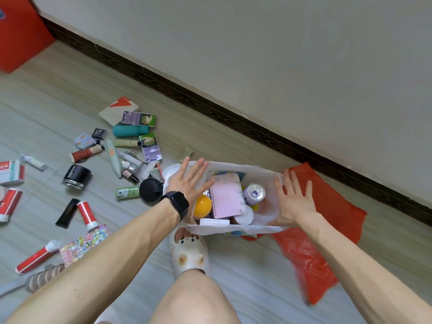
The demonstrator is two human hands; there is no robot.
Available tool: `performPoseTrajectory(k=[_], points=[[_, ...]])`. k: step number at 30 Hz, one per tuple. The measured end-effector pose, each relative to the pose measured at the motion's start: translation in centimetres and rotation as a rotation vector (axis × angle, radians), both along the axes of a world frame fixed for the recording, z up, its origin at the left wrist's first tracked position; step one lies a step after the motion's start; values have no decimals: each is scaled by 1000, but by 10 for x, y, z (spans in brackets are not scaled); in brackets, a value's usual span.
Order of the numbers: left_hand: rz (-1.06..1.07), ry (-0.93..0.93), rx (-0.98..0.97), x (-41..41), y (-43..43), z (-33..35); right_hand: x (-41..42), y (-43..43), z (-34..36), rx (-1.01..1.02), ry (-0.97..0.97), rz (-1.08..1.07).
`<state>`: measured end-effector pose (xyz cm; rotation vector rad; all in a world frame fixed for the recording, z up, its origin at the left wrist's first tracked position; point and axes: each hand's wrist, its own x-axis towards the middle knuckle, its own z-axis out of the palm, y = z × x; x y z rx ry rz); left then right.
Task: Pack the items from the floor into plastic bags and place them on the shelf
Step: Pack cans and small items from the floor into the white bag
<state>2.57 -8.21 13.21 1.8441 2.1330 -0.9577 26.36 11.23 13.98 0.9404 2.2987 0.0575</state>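
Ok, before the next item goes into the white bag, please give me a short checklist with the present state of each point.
1. White bag mouth is open: ok.
2. Left hand and right hand are spread and hold nothing: ok.
3. Room left beside pink notebook, can and orange ball: cannot tell.
4. Floor items all packed: not ok, many lie left of the bag, such as the teal bottle.
5. Red bag at hand for later: ok.
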Motion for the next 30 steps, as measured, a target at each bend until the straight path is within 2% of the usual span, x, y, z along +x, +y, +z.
performPoseTrajectory(k=[2, 4, 7, 13, 19, 23, 27, 30], points=[[24, -40, 61, 4, -4, 15, 1, 1, 15, -12, -26, -25], [71, -174, 141, 6, -7, 31, -2, -3, 29, -29, -15, 3], [100, -309, 236, 9, -19, 66, -12, -26, 52, -33, 153, 122], [200, -215, 318, -29, -65, 127, -60, -92, 97, -66, 470, 303], [493, -142, 462, -91, -148, 168, -127, -153, 135, -190, 710, 459], [742, -132, 554, -119, -211, 162, -175, -182, 144, -219, 840, 581], [941, -140, 574, -140, -262, 133, -223, -201, 130, -227, 821, 681], [996, -127, 491, -152, -287, 97, -260, -209, 97, -265, 761, 687]])
